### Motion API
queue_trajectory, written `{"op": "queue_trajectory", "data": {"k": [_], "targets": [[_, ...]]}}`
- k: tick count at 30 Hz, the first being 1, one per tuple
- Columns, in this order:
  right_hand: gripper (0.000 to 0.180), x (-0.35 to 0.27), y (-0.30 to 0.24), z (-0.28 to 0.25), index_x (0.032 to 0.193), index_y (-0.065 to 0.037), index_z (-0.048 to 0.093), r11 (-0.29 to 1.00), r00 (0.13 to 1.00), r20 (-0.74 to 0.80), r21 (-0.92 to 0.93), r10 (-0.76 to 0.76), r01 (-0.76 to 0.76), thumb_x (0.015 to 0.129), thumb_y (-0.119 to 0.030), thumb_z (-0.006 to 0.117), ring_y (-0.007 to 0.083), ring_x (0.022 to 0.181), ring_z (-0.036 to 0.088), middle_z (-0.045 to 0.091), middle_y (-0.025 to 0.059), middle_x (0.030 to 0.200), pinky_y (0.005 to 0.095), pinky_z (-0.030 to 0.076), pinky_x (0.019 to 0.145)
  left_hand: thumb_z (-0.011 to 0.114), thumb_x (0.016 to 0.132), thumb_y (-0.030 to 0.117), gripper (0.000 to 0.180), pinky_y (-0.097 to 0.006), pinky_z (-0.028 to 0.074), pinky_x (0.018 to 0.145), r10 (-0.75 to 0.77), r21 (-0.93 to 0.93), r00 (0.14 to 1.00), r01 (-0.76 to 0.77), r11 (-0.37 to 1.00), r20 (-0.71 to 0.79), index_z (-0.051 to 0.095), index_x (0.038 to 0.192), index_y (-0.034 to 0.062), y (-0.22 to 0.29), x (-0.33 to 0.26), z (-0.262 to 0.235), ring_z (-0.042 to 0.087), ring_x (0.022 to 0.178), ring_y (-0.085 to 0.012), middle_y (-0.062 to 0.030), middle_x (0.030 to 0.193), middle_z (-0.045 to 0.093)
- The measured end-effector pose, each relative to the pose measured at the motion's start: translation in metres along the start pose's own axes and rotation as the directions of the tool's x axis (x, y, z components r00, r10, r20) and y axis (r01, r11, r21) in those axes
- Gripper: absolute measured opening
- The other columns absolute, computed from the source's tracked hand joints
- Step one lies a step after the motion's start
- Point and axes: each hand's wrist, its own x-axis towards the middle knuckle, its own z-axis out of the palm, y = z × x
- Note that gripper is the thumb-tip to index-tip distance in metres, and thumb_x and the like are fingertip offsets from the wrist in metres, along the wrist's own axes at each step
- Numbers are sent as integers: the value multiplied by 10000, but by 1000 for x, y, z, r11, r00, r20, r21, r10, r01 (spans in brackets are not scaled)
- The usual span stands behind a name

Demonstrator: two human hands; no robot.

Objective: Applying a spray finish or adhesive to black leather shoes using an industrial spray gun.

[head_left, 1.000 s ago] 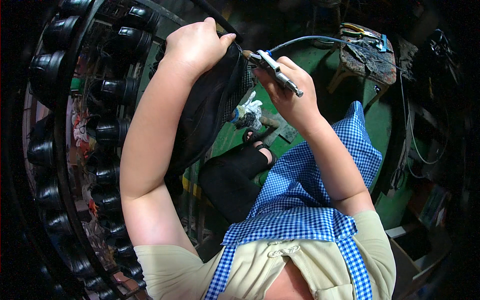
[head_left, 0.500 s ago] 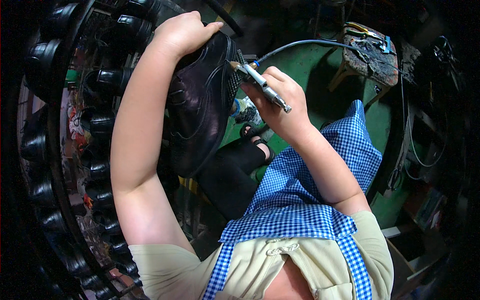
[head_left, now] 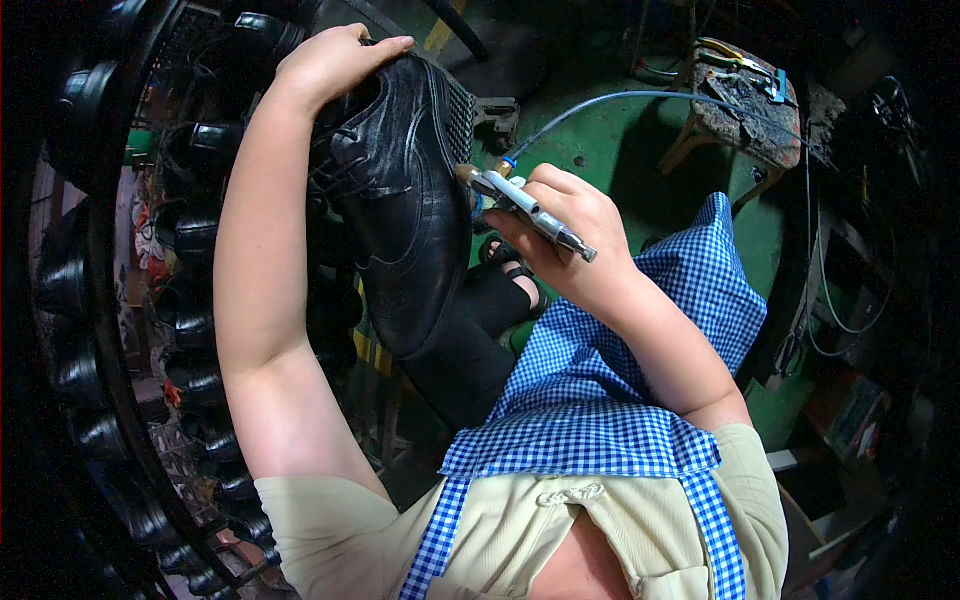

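A black lace-up leather shoe (head_left: 412, 225) hangs at a slant, toe toward me, with its textured sole side turned to the right. Up at its heel end my left hand (head_left: 338, 66) is closed on the collar; most of the fingertips are hidden behind it. My right hand (head_left: 572, 218) is wrapped round a small metal spray gun (head_left: 530, 210) whose nozzle points left at the shoe's side, close to it. From the gun a thin blue-grey air hose (head_left: 620, 97) curves off to the right.
Racks of black shoes (head_left: 195, 233) stand close along my left side. A worn stool (head_left: 745, 120) at the far right carries pliers and other tools. Below lie a green floor (head_left: 610, 130) and another person's sandalled foot (head_left: 522, 285). Loose cables (head_left: 820, 300) hang on the right.
My left hand has moved left with the shoe, which has turned so its laces and upper show more. My right hand and the spray gun have dropped slightly toward me.
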Motion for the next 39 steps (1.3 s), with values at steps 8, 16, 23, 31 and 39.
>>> {"op": "queue_trajectory", "data": {"k": [8,16,23,31,39], "targets": [[210,-9,-11,-20,751,-34,620,1000,994,107,18,4,-6,807,-158,780,264,618,553,524,98,710,363,438,517,708,882,442,452,-311,530,863,270,-385,948,-315,867,-168,715,1156,83,-30,3,20,693,938,-190,-103,986,729],[200,-13,-13,-26,771,-28,625,1000,990,141,25,-7,3,806,-152,779,262,621,555,538,99,734,360,444,524,619,985,275,320,-290,404,1069,147,-720,952,-299,626,-268,675,1249,101,-48,-29,10,584,1215,-150,-61,1252,664],[169,-17,-13,-26,797,-27,641,996,983,183,82,9,-25,805,-136,770,269,661,595,575,103,772,362,481,560,611,962,121,214,-322,436,980,-129,-642,872,-241,727,-473,613,1165,53,-49,-202,27,592,1025,-196,-62,1115,626],[167,-23,-20,-17,807,-82,662,1000,976,218,16,21,-25,793,-203,776,287,736,631,598,81,785,390,527,605,491,958,22,253,-339,432,1001,-9,-617,972,-141,774,-233,621,1175,15,-28,-263,61,575,1145,-262,-129,1258,570],[188,-27,-18,-23,775,-76,643,1000,989,149,-16,26,-24,795,-205,779,291,700,625,594,92,759,395,512,569,542,807,-170,403,-288,523,796,158,-539,965,-248,805,-209,697,1100,58,-22,-274,55,640,993,-214,-102,1216,592]]}}
